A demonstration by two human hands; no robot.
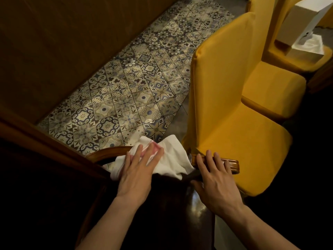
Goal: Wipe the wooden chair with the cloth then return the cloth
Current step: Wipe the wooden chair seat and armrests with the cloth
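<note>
Patterned floor tiles (129,91) fill the dim room between a dark wooden panel (54,51) and a row of yellow upholstered chairs (225,105). Foreground: the wooden chair (108,153), its curved top rail draped with the white cloth (173,156). Left hand (138,170): fingers extended and flat, pressing the cloth onto the rail. Right hand (214,181): fingers curled over the rail's right end, thumb beneath, gripping the wood.
</note>
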